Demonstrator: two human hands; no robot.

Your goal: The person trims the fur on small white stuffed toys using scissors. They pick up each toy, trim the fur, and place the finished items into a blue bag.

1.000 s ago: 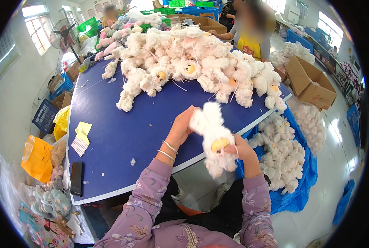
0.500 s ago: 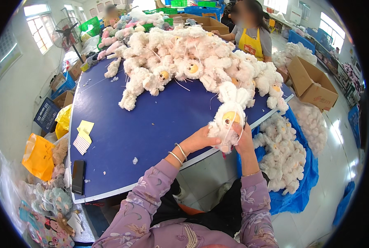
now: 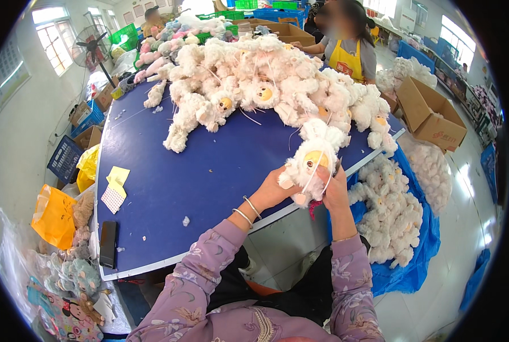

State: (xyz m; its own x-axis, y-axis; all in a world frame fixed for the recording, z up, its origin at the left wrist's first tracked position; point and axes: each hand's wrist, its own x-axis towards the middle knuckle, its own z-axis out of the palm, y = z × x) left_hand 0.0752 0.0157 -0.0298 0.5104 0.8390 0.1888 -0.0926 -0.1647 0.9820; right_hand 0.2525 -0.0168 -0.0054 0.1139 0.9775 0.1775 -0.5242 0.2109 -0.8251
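A fluffy white plush toy (image 3: 314,159) with a round yellow face is held upright over the near right edge of the blue table (image 3: 174,188). My left hand (image 3: 272,191) grips its lower left side, bangles on that wrist. From the right, my right hand (image 3: 336,191) holds it, with a small pink item showing just below the fingers. A large heap of the same white plush toys (image 3: 254,85) covers the far half of the table.
More plush toys fill a blue sheet (image 3: 402,268) on the floor at right. A person in a yellow apron (image 3: 351,54) stands across the table. Cardboard box (image 3: 431,117) at right. Black phone (image 3: 108,244), yellow notes (image 3: 116,182), orange bag (image 3: 53,216) at left.
Both hands have carried the plush toy from in front of me, near the table edge, up and to the right, and have turned it so its yellow face points at me.
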